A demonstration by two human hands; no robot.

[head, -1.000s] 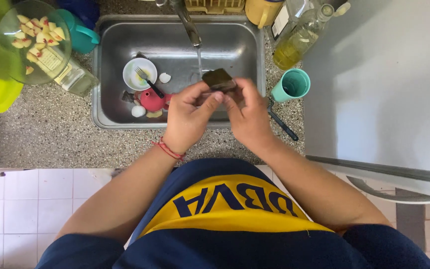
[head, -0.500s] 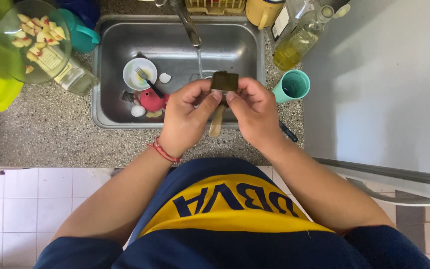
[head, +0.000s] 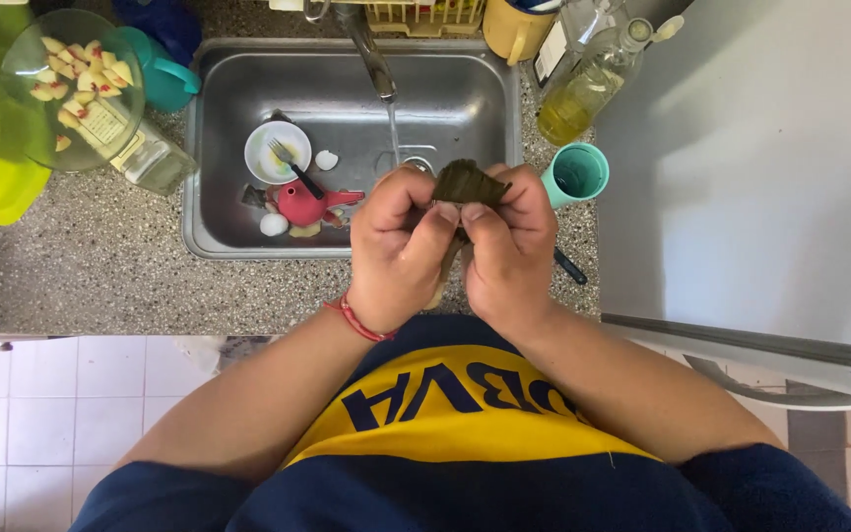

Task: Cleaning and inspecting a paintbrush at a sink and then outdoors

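Both forearms reach forward and converge, the 2 hands touching side by side. The left hand (head: 401,246) is curled, fingers bent, thumb meeting the right thumb. The right hand (head: 509,246) is curled likewise. Both sets of fingertips pinch together at the far edge.

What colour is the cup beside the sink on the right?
Teal cup, seen in the head view.

Navy-yellow shirt (head: 465,433), red wrist cord (head: 359,320).
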